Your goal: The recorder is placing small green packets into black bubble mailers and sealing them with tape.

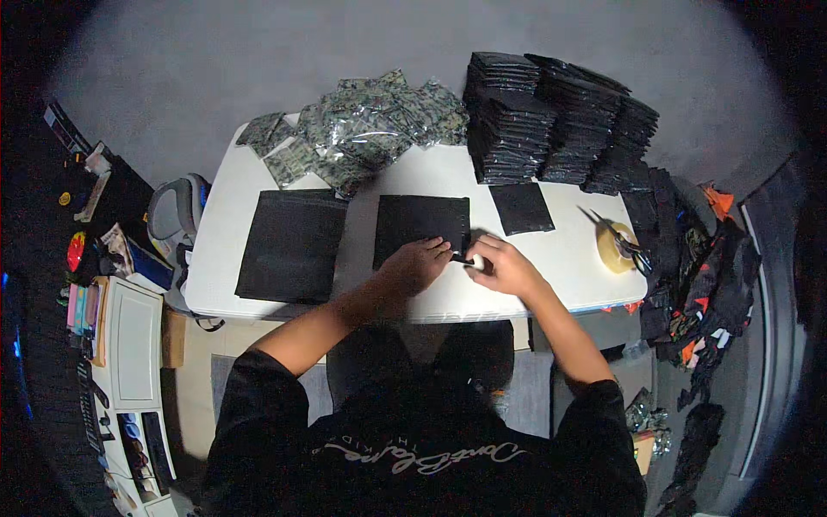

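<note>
A black square piece (423, 220), fabric or plastic, lies in front of me on the white table (426, 174). My left hand (420, 262) rests over its lower edge, palm down with the fingers extended. At its lower right corner, my right hand (501, 263) grips a small white object (478, 262) between thumb and fingers. A short dark strip (460, 258) runs from that object towards my left fingertips; what it is cannot be made out. To the left lies a larger stack of black sheets (291, 245). A smaller black packet (522, 208) lies beyond my right hand.
Camouflage pieces in clear plastic (381, 126) are heaped at the back. Tall stacks of black packets (555, 123) stand at the back right. Scissors (623, 242) lie across a roll of tape (614, 252) near the right edge. Dark garments (698, 284) hang beyond it; a chair (174, 210) stands left.
</note>
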Demonstrator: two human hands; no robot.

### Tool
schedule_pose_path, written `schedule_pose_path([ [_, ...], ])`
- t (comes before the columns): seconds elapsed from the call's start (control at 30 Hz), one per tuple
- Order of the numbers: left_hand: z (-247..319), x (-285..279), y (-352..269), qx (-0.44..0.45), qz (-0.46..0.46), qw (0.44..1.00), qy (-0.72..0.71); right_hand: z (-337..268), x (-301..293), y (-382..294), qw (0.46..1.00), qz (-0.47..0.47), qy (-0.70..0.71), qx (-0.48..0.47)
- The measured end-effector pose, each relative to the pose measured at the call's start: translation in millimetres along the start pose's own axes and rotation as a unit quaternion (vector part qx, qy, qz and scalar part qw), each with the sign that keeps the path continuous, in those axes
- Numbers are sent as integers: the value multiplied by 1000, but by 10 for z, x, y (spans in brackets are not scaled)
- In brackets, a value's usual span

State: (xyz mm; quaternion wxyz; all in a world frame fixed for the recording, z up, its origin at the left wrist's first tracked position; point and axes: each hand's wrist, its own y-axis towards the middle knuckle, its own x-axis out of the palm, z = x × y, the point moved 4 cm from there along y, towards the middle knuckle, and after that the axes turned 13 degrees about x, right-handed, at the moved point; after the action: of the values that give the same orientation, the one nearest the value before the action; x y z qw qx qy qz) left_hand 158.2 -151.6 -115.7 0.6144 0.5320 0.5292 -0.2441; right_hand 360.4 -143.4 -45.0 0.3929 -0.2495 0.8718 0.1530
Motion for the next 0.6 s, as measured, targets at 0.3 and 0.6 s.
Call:
schedule_pose_path([
  [0.3, -57, -256, 98, -33, 19, 990, -139, 225, 127, 91, 987, 97, -66, -110],
  [0.6, -37, -640, -73, -26, 55, 990, -125, 173, 86, 114, 993, 76, -61, -73],
])
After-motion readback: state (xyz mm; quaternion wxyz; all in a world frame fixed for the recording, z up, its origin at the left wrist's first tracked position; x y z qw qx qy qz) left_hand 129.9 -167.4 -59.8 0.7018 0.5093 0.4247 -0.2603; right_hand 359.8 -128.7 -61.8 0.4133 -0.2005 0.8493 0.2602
